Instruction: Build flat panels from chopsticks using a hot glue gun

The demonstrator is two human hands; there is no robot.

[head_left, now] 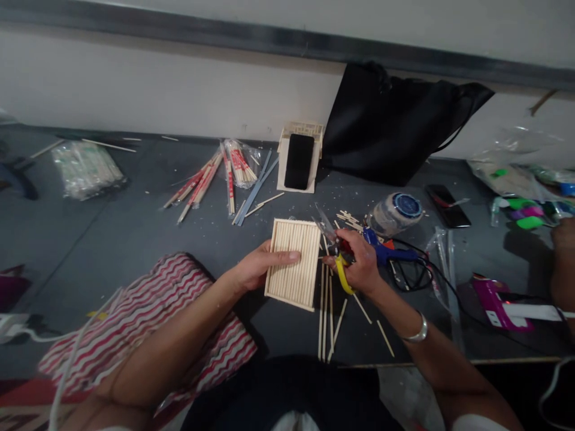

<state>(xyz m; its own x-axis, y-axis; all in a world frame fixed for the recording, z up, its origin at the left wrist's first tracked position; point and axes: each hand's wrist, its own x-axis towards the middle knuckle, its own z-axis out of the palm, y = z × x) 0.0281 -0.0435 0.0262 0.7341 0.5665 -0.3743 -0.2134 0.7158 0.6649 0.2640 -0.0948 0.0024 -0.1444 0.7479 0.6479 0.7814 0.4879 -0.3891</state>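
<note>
My left hand (263,264) grips a small panel of pale wooden sticks (294,284) laid side by side, the thumb flat across its face. Thin sticks edge the panel at top and bottom. In my right hand (362,260) is a pair of scissors (344,275) with a yellow handle. The blades are apart and point up and left, near the panel's upper right corner; I cannot tell whether they touch it. Loose sticks (325,323) lie on the table below the scissors, and short cut pieces (349,219) lie just beyond them.
A phone (299,161) leans on a stick-built stand at the back. Right of it are a black bag (390,131), a blue-lidded jar (395,214) and a blue glue gun (390,252) with its cord. Wrapped sticks (197,187) lie left; striped cloth (157,317) lies in front. Another person's hand (563,239) shows at right.
</note>
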